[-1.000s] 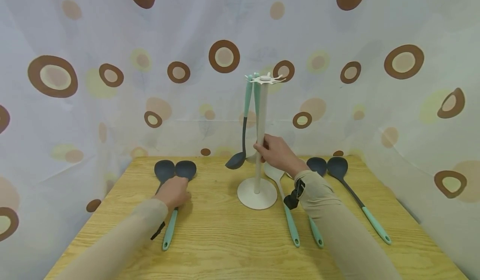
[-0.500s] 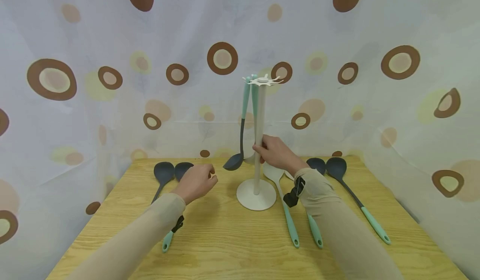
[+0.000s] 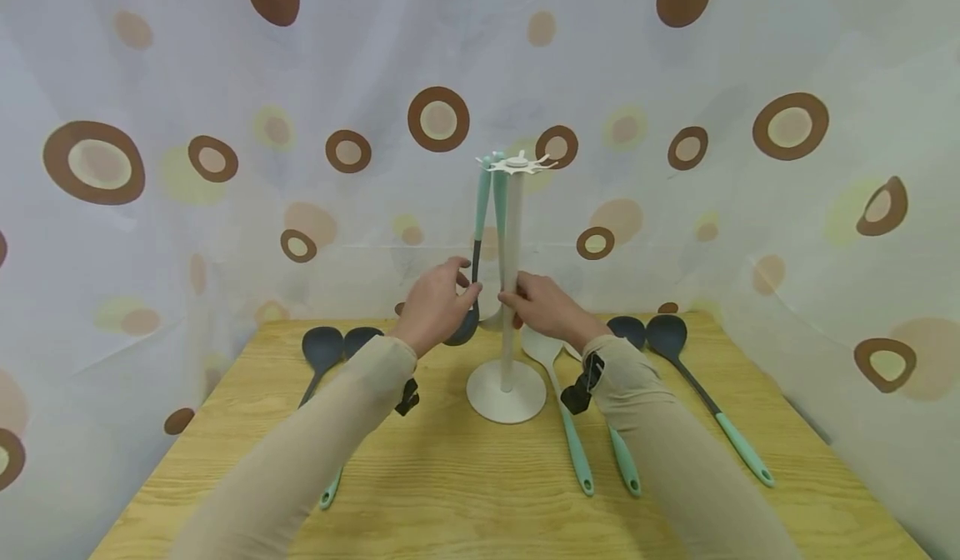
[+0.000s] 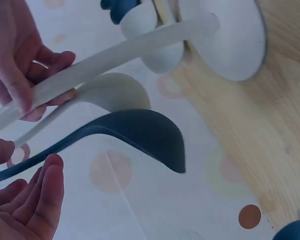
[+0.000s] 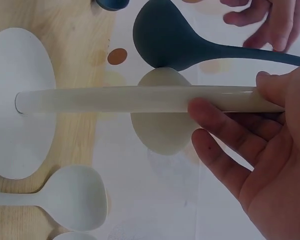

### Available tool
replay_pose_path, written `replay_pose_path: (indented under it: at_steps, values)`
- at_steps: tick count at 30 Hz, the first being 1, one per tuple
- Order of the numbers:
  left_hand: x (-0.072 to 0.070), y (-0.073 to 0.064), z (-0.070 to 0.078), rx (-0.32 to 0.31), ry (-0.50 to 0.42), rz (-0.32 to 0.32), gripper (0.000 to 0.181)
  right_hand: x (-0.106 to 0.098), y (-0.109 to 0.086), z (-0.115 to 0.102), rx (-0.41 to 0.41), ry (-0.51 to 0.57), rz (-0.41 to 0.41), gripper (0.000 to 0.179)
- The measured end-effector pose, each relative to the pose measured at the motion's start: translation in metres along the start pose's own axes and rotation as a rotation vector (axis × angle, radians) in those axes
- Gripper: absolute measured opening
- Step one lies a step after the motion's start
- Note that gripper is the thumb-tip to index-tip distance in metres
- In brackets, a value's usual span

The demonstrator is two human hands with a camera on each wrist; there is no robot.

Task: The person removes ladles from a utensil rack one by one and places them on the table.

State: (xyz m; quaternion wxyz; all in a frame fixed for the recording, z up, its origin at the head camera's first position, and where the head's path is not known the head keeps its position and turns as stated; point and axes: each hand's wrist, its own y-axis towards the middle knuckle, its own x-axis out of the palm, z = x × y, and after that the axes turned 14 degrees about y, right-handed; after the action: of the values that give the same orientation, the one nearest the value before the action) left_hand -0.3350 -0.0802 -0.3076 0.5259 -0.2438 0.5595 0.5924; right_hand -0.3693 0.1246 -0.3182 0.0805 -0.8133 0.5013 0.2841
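Note:
A white utensil stand (image 3: 512, 235) with a round base rises from the wooden table. My right hand (image 3: 551, 306) grips its pole, thumb and fingers around it, as the right wrist view confirms. From the stand's hooked top hang a dark ladle (image 4: 140, 131) and a pale ladle (image 4: 117, 92), both with mint-green handles. My left hand (image 3: 437, 302) is beside the dark ladle's shaft. Its thumb and fingers (image 4: 49, 182) lie on either side of the shaft, spread rather than closed; whether they touch it I cannot tell.
Two dark-headed utensils (image 3: 322, 348) lie on the table (image 3: 442, 477) at left, partly under my left forearm. On the right lie a white spoon-like utensil (image 3: 542, 343), a dark-headed one (image 3: 666, 335) and others partly behind my right arm. A patterned curtain (image 3: 360, 235) closes the back.
My left hand has left the dark utensils on the left and moved right and up to the hanging dark ladle. The right hand stays on the pole.

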Motion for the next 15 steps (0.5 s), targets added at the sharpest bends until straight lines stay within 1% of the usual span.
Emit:
replay_pose_path:
  at_steps: [3, 6, 9, 12, 15]
  values:
    - [-0.0002, 0.0036, 0.0046, 0.006, -0.024, 0.019, 0.038, 0.0023, 0.0009, 0.0009, -0.014, 0.007, -0.014, 0.027]
    - [0.0013, 0.0056, 0.0057, 0.007, -0.041, 0.048, 0.025, 0.0045, 0.0011, 0.0002, -0.034, 0.025, -0.029, 0.023]
    - [0.0023, 0.0063, 0.0058, 0.014, -0.061, 0.070, 0.016, 0.0059, 0.0005, -0.0011, -0.045, 0.037, -0.027, 0.020]
    - [0.0030, 0.0062, 0.0055, 0.029, -0.081, 0.081, 0.014, 0.0061, 0.0003, 0.0004, -0.046, 0.037, -0.019, 0.020]
    - [0.0038, 0.0060, 0.0040, 0.030, -0.099, 0.089, 0.015, 0.0055, 0.0002, 0.0030, -0.047, 0.033, -0.015, 0.022]
